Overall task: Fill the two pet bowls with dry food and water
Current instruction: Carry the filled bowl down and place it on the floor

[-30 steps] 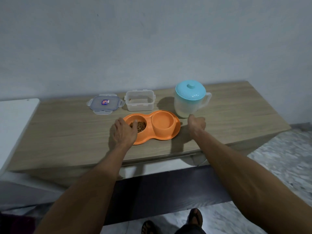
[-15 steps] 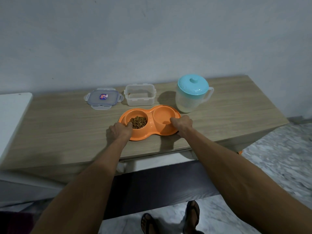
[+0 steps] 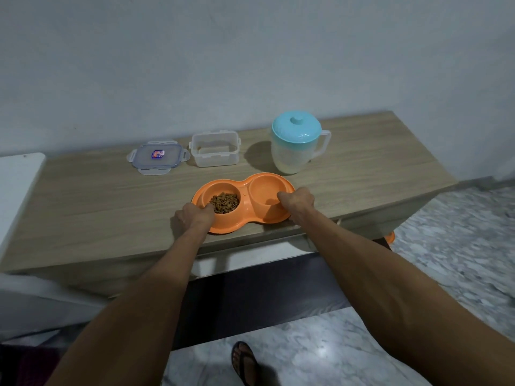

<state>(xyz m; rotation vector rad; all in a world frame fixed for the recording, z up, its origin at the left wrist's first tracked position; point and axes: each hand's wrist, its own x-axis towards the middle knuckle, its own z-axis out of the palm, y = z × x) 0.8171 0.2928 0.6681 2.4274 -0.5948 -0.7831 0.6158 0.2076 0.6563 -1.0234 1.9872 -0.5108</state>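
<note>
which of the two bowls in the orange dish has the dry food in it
The left bowl, under the left hand: it holds brown kibble. The right bowl, gripped by the right hand, shows no kibble.

The table looks like matt wood-grain laminate. The double bowl is smooth orange plastic with a slight sheen. Box and jug are cloudy translucent plastic; the jug's lid glossy turquoise. Floor polished marble-like.
</note>
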